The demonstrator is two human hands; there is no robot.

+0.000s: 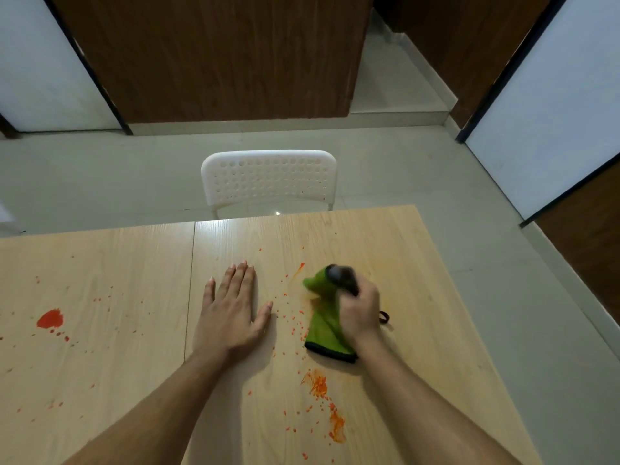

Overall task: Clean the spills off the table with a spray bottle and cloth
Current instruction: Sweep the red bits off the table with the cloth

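Left hand point(231, 313) flat, fingers straight, on pale wooden bench point(100, 347); right hand point(360, 310) grips green black-edged cloth point(323, 333) frame centre-right, among red spatter point(50, 319).

On the table point(385, 236) the left hand point(231, 313) lies flat, and just to its right the right hand point(360, 310) grips the cloth point(323, 330) against the tabletop. Spills point(50, 319) lie far left — others speckle between the hands and nearer the person. A chair point(268, 179) stands behind the table's far edge.
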